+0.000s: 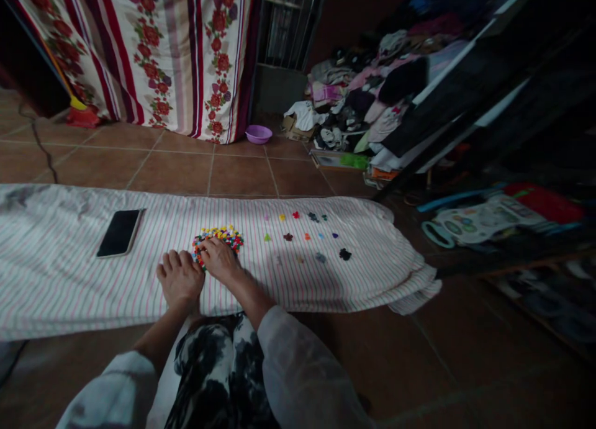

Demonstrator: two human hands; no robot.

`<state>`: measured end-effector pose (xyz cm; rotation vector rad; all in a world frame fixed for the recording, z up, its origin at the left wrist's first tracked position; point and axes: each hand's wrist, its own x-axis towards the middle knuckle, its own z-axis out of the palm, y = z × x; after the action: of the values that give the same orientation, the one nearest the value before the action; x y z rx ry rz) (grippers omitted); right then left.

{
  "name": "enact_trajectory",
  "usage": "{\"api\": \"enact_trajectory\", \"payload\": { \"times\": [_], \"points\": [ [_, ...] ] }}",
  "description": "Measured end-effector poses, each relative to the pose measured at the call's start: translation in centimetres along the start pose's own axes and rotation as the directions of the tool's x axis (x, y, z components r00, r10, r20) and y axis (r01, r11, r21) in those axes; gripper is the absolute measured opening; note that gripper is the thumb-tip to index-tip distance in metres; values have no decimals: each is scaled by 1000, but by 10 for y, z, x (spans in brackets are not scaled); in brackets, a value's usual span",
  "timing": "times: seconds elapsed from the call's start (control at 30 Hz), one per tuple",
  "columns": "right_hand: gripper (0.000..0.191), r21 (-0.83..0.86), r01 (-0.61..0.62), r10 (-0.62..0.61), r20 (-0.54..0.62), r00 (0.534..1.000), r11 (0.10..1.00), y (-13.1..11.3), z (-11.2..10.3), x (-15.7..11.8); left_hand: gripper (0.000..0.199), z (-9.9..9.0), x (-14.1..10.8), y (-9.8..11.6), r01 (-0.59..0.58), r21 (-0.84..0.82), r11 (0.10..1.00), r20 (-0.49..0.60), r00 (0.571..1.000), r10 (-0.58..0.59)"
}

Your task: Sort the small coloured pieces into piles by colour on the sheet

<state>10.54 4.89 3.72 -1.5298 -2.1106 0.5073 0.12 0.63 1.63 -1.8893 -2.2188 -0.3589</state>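
A heap of small multicoloured beads (228,234) lies on a striped cloth. My right hand (220,259) reaches over the heap, its fingers bent together among the beads; anything between the fingertips is too small to make out. Just left of the heap, my left hand (180,279) rests palm down on the cloth with its fingers apart and nothing in it. To the right, small groups sorted by colour sit in rows, among them a black group (344,254), a red group (296,215), a yellow group (282,217) and a grey group (320,257).
The striped cloth (298,286) covers a long low surface. A phone (120,233) lies on it at the left. Beyond, a purple basin (258,134) stands on the tiled floor by a flowered curtain (177,56). Heaped clothes (358,94) and a dark slanted frame occupy the right.
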Motion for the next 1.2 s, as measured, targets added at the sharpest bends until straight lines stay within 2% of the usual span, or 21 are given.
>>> {"api": "enact_trajectory", "payload": {
  "times": [0.23, 0.47, 0.63, 0.8, 0.97, 1.07, 1.2],
  "points": [
    [17, 32, -20, 23, -80, 997, 999, 11, -12, -13, 34, 1, -1, -1, -7, 2, 1000, -26, 1000, 7],
    [19, 88, -116, 131, -189, 973, 989, 43, -37, -27, 34, 0, -1, 0, -11, -6, 1000, -20, 1000, 11],
    [20, 171, -188, 235, -320, 918, 967, 78, -52, -34, 33, -4, -1, 1, 3, -11, 1000, 1, 1000, -3],
    [21, 227, -252, 330, -449, 830, 941, 133, -75, -45, 34, -5, 0, 1, 7, -33, 999, 29, 1000, -6],
    [25, 225, -420, 476, -467, 745, 879, 185, -106, -61, 35, -4, -1, 0, -3, -22, 1000, 23, 1000, 3],
    [27, 228, -476, 526, -444, 726, 849, 203, -114, -67, 34, -3, -1, 1, -1, -7, 1000, 23, 1000, 1],
    [28, 199, -498, 533, -425, 732, 844, 211, -112, -66, 34, -2, 0, 0, 2, 1, 1000, 21, 1000, -2]
  ]
}}
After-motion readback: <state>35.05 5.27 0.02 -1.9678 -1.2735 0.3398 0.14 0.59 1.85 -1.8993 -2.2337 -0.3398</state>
